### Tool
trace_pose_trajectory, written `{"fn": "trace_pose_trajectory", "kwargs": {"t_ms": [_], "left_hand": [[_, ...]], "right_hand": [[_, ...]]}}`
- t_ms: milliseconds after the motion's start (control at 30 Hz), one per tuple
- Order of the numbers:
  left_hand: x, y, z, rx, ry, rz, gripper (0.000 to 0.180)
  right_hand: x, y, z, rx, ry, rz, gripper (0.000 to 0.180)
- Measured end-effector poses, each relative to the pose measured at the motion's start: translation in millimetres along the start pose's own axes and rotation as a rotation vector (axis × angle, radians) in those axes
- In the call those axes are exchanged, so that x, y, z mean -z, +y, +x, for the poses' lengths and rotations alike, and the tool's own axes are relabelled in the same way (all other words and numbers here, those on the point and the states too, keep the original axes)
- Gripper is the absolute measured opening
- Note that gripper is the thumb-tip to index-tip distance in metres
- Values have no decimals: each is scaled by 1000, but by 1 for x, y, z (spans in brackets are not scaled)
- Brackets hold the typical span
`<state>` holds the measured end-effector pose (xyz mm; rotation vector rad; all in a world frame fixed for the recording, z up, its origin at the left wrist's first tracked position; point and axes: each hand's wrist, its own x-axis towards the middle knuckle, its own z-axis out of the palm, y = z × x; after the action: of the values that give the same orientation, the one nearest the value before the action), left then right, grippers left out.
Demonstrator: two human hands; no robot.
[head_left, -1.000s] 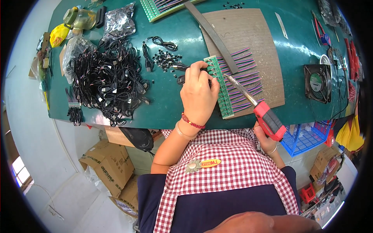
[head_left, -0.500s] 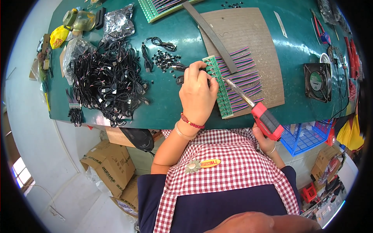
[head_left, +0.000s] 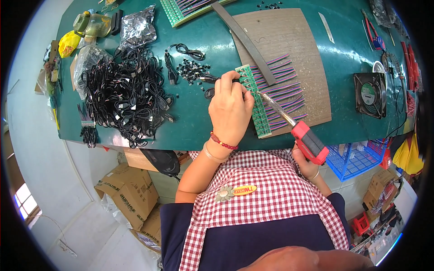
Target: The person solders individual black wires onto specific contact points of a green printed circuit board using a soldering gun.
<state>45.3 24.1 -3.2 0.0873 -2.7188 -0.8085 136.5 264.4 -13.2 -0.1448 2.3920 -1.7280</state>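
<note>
Green table (head_left: 219, 40) spreading beneath us. Right hand (head_left: 304, 163) wrapping soldering iron (head_left: 309, 142), its tip reaching circuit board (head_left: 259, 115) lying on brown panel's (head_left: 291, 40) left edge; left hand (head_left: 229, 108) curling closed around black cable (head_left: 208, 79).

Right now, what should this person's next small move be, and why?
Probably to settle the tip of the soldering iron on the green board, left hand steady. The right hand has the iron aimed at the board, while the left holds a black cable at its opposite edge; whether the tip already touches is unclear.
</note>
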Motion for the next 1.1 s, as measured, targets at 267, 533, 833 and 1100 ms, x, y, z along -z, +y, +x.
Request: {"fn": "trace_pose_trajectory", "kwargs": {"t_ms": [267,533,833,1100], "left_hand": [[4,0,5,-22,-42,8,14],[5,0,8,-56,-77,36,12],[4,-2,8,-83,-74,34,12],[6,0,11,-103,-89,54,11]], "right_hand": [[2,4,-2,-3,-49,-59,15],[3,0,-6,-120,39,111,14],[1,1,-4,-69,-17,29,15],[-1,2,-2,14,-50,-103,16]]}}
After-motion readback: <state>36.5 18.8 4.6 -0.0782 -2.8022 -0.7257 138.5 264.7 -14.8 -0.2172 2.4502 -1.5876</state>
